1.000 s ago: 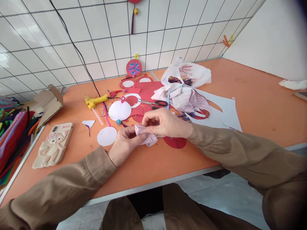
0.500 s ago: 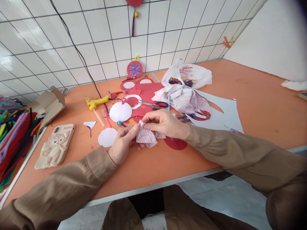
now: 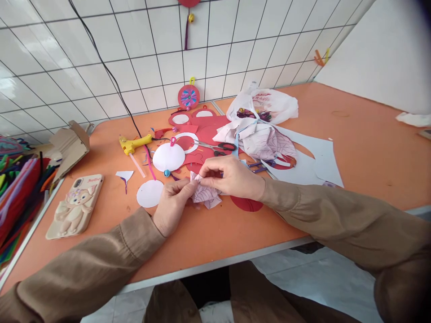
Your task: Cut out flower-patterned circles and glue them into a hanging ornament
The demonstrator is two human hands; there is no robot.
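Between my two hands is a small piece of pale pink paper (image 3: 206, 194) with thin purple curved lines, pinched and creased at its upper left. My left hand (image 3: 173, 204) grips that corner between thumb and fingers. The fingertips of my right hand (image 3: 232, 176) pinch the same paper from above, close to my left thumb. A white paper disc (image 3: 150, 194) lies just left of my left hand. Beyond it is another white disc (image 3: 168, 157) with a pink loop and a blue bell (image 3: 167, 173). Part of a red disc (image 3: 247, 204) shows beneath my right wrist.
Scissors (image 3: 215, 146) lie on red paper sheets (image 3: 213, 130). A yellow glue gun (image 3: 134, 143) with a cord rests at left, above a phone (image 3: 74, 206). Crumpled patterned paper (image 3: 266, 139) and a plastic bag (image 3: 283, 107) sit at right. Colourful pipe cleaners (image 3: 20, 193) fill the left edge.
The paper was spread flatter between my hands; now its upper corner is gathered and pinched. My fingertips have come closer together.
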